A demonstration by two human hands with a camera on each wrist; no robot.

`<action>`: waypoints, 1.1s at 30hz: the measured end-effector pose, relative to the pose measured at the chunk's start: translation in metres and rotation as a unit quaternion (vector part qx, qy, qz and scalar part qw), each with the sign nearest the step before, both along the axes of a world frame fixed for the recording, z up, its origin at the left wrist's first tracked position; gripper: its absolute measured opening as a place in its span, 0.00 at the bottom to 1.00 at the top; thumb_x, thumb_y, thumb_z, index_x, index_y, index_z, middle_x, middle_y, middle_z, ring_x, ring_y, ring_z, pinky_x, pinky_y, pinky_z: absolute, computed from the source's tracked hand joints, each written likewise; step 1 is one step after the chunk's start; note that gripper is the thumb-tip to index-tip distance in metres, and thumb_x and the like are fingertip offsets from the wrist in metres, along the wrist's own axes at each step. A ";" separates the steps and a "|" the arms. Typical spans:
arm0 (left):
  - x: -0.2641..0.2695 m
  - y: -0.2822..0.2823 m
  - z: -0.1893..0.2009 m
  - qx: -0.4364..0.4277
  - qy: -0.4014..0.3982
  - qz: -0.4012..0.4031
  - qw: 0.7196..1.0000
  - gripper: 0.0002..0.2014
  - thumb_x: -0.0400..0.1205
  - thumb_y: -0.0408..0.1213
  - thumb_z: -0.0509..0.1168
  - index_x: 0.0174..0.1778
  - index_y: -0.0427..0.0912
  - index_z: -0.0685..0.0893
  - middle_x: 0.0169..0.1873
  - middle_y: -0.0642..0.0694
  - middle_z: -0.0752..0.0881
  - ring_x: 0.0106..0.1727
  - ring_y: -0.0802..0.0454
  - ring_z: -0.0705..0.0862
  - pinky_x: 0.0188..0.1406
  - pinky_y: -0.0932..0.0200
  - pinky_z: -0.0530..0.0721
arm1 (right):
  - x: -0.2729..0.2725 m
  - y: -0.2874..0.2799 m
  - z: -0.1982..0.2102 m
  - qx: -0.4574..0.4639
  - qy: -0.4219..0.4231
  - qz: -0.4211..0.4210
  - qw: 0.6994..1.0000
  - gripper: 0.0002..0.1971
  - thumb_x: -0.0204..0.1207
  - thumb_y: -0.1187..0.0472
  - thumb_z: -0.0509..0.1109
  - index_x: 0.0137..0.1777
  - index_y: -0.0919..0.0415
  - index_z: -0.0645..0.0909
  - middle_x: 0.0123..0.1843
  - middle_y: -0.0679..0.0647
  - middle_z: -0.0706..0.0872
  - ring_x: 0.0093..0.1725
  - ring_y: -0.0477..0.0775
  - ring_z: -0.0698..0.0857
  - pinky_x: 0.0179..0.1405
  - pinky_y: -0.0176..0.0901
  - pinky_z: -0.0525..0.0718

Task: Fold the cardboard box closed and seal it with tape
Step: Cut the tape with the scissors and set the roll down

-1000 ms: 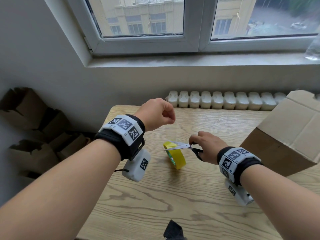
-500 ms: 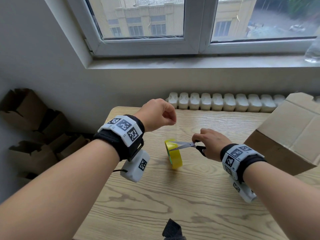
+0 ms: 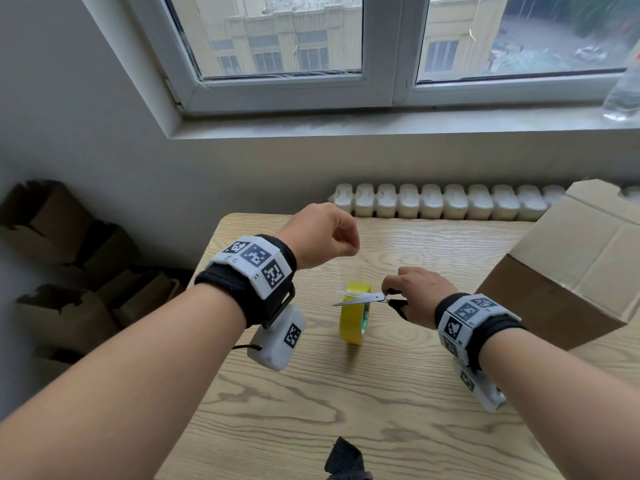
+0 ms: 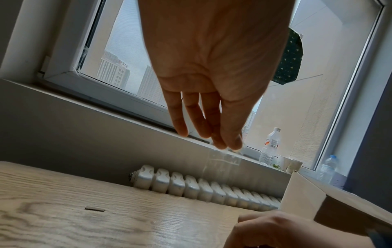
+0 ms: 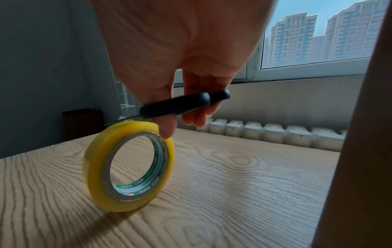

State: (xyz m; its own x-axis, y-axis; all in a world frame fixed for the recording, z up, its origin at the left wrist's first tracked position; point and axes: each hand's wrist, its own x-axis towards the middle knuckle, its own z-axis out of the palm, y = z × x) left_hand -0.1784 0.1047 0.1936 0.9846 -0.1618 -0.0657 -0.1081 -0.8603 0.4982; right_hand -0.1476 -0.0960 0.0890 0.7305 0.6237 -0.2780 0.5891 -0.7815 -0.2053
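Tape strip about cut; box not yet sealed.
Your left hand [image 3: 320, 239] pinches the clear strip [image 4: 221, 161] in its fingers [image 4: 230, 134]; your right hand [image 3: 414, 294] grips scissors [image 3: 367, 299] at the tape roll [image 3: 353, 313]; the box [image 3: 568, 268] waits on the surface [image 3: 381, 410], its top untaped as far as shows.

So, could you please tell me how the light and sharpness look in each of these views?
Head view: even daylight from the window, straight edges bowed. Left wrist view: the left hand backlit, the clear tape strip faint. Right wrist view: the right hand blurred, the tape roll sharp with a shadow.

A big white-framed window [image 3: 381, 53] shows tall buildings in daylight. Under its grey sill [image 3: 381, 124] sits a white ribbed radiator [image 3: 443, 206], behind a light wooden table [image 3: 346, 403].
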 end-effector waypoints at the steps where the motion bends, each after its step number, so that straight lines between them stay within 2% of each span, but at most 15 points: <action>1: 0.000 0.000 -0.001 -0.001 0.001 0.003 1.000 0.05 0.75 0.36 0.75 0.36 0.51 0.88 0.32 0.62 0.84 0.36 0.67 0.82 0.43 0.69 0.80 | -0.001 0.000 -0.001 -0.001 0.002 -0.001 1.000 0.14 0.80 0.54 0.66 0.65 0.47 0.77 0.58 0.49 0.80 0.58 0.53 0.79 0.47 0.42 0.76; 4: 0.001 0.002 -0.002 0.003 -0.002 0.010 1.000 0.05 0.75 0.37 0.75 0.36 0.52 0.88 0.32 0.62 0.84 0.37 0.67 0.82 0.43 0.68 0.80 | -0.001 0.002 -0.001 -0.002 0.001 0.000 1.000 0.12 0.81 0.53 0.65 0.64 0.46 0.78 0.58 0.48 0.81 0.58 0.53 0.81 0.49 0.44 0.79; 9: 0.004 0.012 -0.005 0.025 -0.003 0.020 0.999 0.04 0.75 0.38 0.75 0.36 0.52 0.89 0.33 0.61 0.83 0.38 0.64 0.83 0.45 0.64 0.82 | -0.001 0.014 0.004 -0.016 -0.034 0.031 0.999 0.11 0.82 0.52 0.63 0.62 0.47 0.80 0.56 0.48 0.83 0.56 0.53 0.83 0.42 0.42 0.73; 14: 0.002 0.029 -0.007 0.018 -0.004 0.056 0.998 0.04 0.76 0.38 0.74 0.36 0.52 0.88 0.34 0.61 0.84 0.39 0.65 0.83 0.48 0.62 0.83 | 0.001 0.019 0.006 -0.031 -0.060 0.043 0.997 0.10 0.83 0.52 0.62 0.61 0.46 0.80 0.54 0.46 0.85 0.54 0.52 0.84 0.40 0.42 0.73; 19: 0.001 0.041 -0.010 0.004 -0.005 0.084 0.996 0.04 0.76 0.37 0.74 0.37 0.51 0.88 0.37 0.56 0.89 0.43 0.59 0.86 0.52 0.58 0.86 | 0.004 0.024 0.008 -0.033 -0.063 0.065 0.995 0.10 0.83 0.54 0.61 0.60 0.47 0.79 0.54 0.47 0.84 0.53 0.53 0.84 0.40 0.42 0.74; 24: 0.007 0.046 0.000 -0.044 -0.037 0.109 0.992 0.02 0.76 0.37 0.74 0.39 0.48 0.89 0.36 0.56 0.88 0.40 0.61 0.85 0.45 0.69 0.80 | 0.003 0.021 0.002 -0.024 -0.005 0.046 0.999 0.10 0.81 0.52 0.64 0.61 0.48 0.77 0.56 0.49 0.81 0.56 0.53 0.80 0.41 0.43 0.74; 25: 0.010 0.048 0.004 -0.052 -0.043 0.114 0.991 0.02 0.76 0.37 0.74 0.39 0.48 0.89 0.35 0.56 0.88 0.40 0.61 0.85 0.46 0.69 0.80 | 0.004 0.020 0.002 -0.024 -0.003 0.044 0.999 0.11 0.80 0.52 0.65 0.61 0.48 0.77 0.56 0.49 0.80 0.57 0.53 0.79 0.42 0.44 0.75; 29: 0.016 0.054 0.015 -0.039 -0.052 0.122 0.990 0.02 0.76 0.38 0.74 0.39 0.49 0.89 0.36 0.55 0.88 0.42 0.58 0.86 0.51 0.62 0.83 | 0.006 0.026 0.006 -0.046 -0.018 0.042 0.998 0.14 0.75 0.50 0.68 0.60 0.48 0.76 0.55 0.50 0.80 0.57 0.54 0.78 0.46 0.45 0.79; 33: 0.011 0.065 0.012 -0.009 -0.048 0.146 0.988 0.03 0.76 0.40 0.73 0.37 0.52 0.88 0.37 0.56 0.88 0.44 0.56 0.86 0.53 0.56 0.85 | 0.008 0.042 0.005 -0.049 -0.026 0.040 0.998 0.14 0.76 0.49 0.67 0.61 0.48 0.77 0.55 0.51 0.80 0.57 0.55 0.79 0.45 0.47 0.80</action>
